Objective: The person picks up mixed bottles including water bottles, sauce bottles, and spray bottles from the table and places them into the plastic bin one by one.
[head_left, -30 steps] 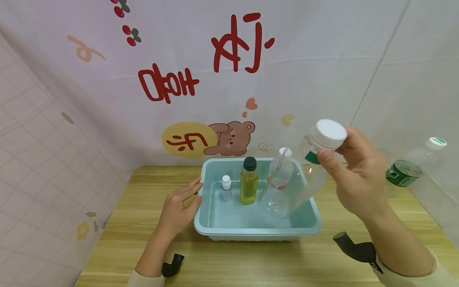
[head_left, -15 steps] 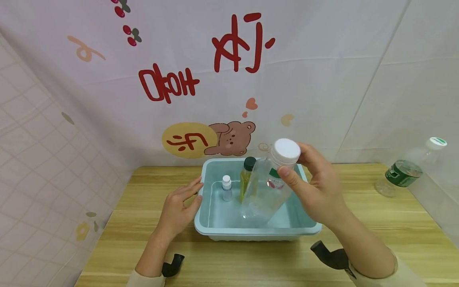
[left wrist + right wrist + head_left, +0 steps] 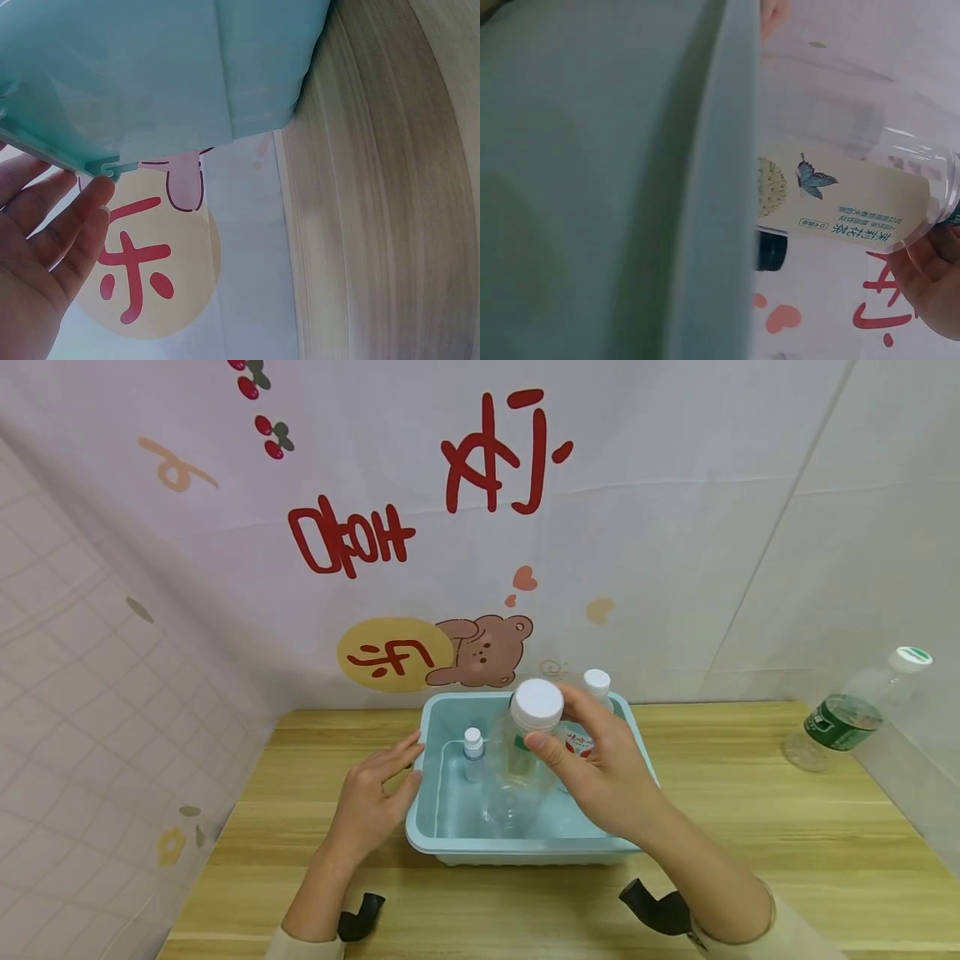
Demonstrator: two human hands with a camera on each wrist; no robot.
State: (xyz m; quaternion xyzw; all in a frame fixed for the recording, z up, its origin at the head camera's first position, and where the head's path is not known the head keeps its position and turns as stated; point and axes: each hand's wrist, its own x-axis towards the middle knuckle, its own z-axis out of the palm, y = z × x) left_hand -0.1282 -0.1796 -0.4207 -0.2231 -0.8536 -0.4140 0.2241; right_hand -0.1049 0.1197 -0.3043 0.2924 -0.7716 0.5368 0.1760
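My right hand (image 3: 618, 772) grips a clear plastic bottle (image 3: 513, 797) near its white cap and holds it upright inside the pale blue plastic basin (image 3: 525, 845). In the right wrist view this bottle (image 3: 862, 195) carries a cream label with a butterfly. My left hand (image 3: 372, 797) touches the basin's left rim with its fingers extended. A small white-capped bottle (image 3: 473, 753) stands at the basin's left. Behind the held bottle, the yellow-green bottle is mostly hidden; its dark cap (image 3: 772, 250) shows in the right wrist view. Another white-capped clear bottle (image 3: 597, 683) is partly covered by my right hand.
A clear bottle with a green label (image 3: 843, 724) stands on the wooden table (image 3: 720, 760) at the far right. Behind the basin hangs a white printed cloth (image 3: 660, 527) with a bear and red lettering. Black wrist mounts (image 3: 656, 906) sit on both forearms.
My right hand has carried the clear bottle leftward and down into the basin, turning it from tilted to upright. My left hand has stayed at the rim.
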